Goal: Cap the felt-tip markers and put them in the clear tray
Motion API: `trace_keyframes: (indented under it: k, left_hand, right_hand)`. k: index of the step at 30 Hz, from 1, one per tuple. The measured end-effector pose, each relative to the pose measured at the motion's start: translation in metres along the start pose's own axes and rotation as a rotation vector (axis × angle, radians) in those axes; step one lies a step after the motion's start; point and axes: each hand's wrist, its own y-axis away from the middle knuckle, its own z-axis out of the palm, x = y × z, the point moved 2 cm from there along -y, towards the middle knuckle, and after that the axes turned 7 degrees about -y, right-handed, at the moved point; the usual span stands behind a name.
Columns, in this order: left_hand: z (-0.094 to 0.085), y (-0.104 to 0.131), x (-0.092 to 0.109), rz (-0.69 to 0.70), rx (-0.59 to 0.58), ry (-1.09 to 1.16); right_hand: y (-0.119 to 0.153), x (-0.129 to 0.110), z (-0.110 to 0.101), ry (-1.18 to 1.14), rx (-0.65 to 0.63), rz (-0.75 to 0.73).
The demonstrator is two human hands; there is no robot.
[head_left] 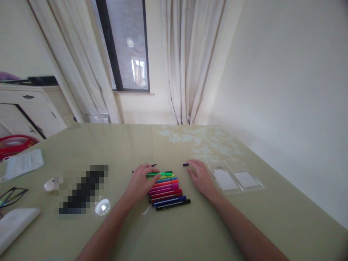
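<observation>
Several coloured markers (165,187) lie side by side on the table, green at the far end and black nearest me. My left hand (143,179) rests over the left ends of the far markers, fingers bent around a green one. Part of a dark marker (133,172) shows beyond that hand, mostly hidden by it. To the right of the row, my right hand (198,174) has its thumb and fingers closed toward a short dark purple piece (185,165), which sticks out at the fingertips.
Right of my right hand lies a clear plastic case (236,177) with white inserts. On the left are a round shiny object (102,207), a white mouse-like object (50,185), glasses (13,197), a face mask (24,164) and a white box (16,224).
</observation>
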Motion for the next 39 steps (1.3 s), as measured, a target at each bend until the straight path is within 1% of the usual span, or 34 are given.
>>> trace_keyframes:
  k: [2, 4, 5, 7, 9, 11, 13, 14, 16, 19, 20, 22, 24, 26, 29, 36, 39]
  left_hand:
    - [0.001, -0.002, -0.007, 0.009, -0.031, -0.024]
    - [0.001, -0.004, -0.016, 0.007, -0.025, -0.013]
    - [0.0, -0.004, -0.021, -0.013, 0.002, -0.013]
    - [-0.003, -0.005, -0.036, -0.097, 0.082, -0.079]
    - [-0.007, -0.003, -0.052, -0.205, 0.176, -0.261]
    - [-0.011, -0.001, -0.063, -0.249, 0.207, -0.393]
    - [-0.013, 0.0, -0.066, -0.256, 0.206, -0.433]
    - [-0.013, -0.001, -0.064, -0.252, 0.203, -0.412]
    - [-0.011, -0.003, -0.054, -0.22, 0.191, -0.284]
    - [-0.005, -0.006, -0.026, -0.105, 0.138, 0.015]
    - [-0.003, -0.005, -0.016, -0.067, 0.125, 0.073]
    - [0.0, -0.003, 0.0, -0.024, 0.103, 0.137]
    - [0.002, 0.0, 0.009, -0.01, 0.088, 0.165]
    - [0.003, 0.002, 0.012, -0.014, 0.086, 0.176]
    - [0.004, 0.002, 0.011, -0.019, 0.07, 0.18]
    - [0.003, 0.003, 0.014, -0.009, 0.052, 0.183]
    - [0.002, 0.004, 0.018, 0.016, 0.047, 0.192]
  right_hand:
    - [0.0, 0.009, 0.003, 0.092, -0.011, 0.015]
    - [0.0, 0.011, 0.005, 0.111, -0.031, 0.003]
    - [0.0, 0.011, 0.005, 0.102, -0.041, -0.01]
    - [0.0, 0.009, 0.005, 0.072, -0.055, -0.031]
    - [0.0, 0.006, 0.004, 0.05, -0.062, -0.038]
    - [-0.001, 0.004, 0.002, 0.044, -0.069, -0.034]
    - [-0.002, 0.002, 0.001, 0.048, -0.072, -0.018]
    - [-0.002, 0.001, 0.001, 0.047, -0.07, -0.006]
    - [-0.002, -0.005, -0.001, 0.013, -0.063, 0.012]
    - [0.001, -0.02, -0.005, -0.15, -0.041, 0.0]
    - [0.002, -0.026, -0.007, -0.21, -0.026, -0.014]
    - [0.003, -0.037, -0.012, -0.285, 0.014, -0.049]
    - [0.004, -0.045, -0.016, -0.319, 0.041, -0.079]
    - [0.004, -0.048, -0.019, -0.341, 0.051, -0.087]
    - [0.004, -0.048, -0.021, -0.363, 0.045, -0.077]
    - [0.006, -0.049, -0.017, -0.401, 0.009, -0.117]
    - [0.007, -0.051, -0.017, -0.418, 0.026, -0.117]
